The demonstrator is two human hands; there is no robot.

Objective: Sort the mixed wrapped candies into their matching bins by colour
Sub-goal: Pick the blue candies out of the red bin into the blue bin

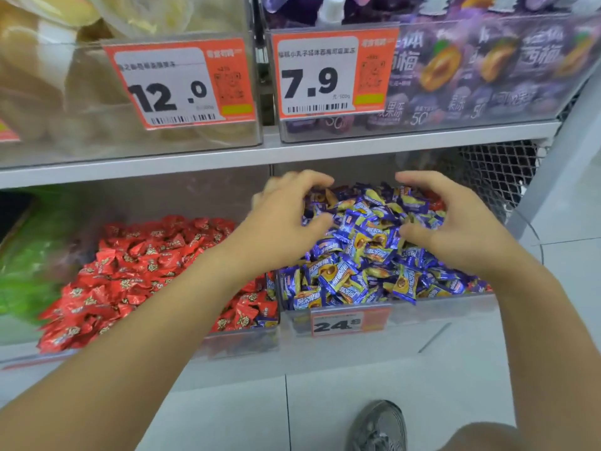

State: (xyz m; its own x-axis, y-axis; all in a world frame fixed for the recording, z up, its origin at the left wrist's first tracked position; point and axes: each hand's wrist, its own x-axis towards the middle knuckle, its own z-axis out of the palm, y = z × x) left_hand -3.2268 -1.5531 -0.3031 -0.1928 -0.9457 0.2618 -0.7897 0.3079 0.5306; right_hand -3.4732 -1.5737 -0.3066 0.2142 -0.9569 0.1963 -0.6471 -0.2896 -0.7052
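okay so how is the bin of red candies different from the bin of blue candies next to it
The red candy bin lies left of the blue candy bin. The red bin's wrappers are red with gold marks; the blue bin's are blue and yellow. Both hands, left hand and right hand, hover over the blue bin, none over the red. The blue bin shows a 24.8 price tag; the red bin shows none. Both hold a few strays of the other colour.
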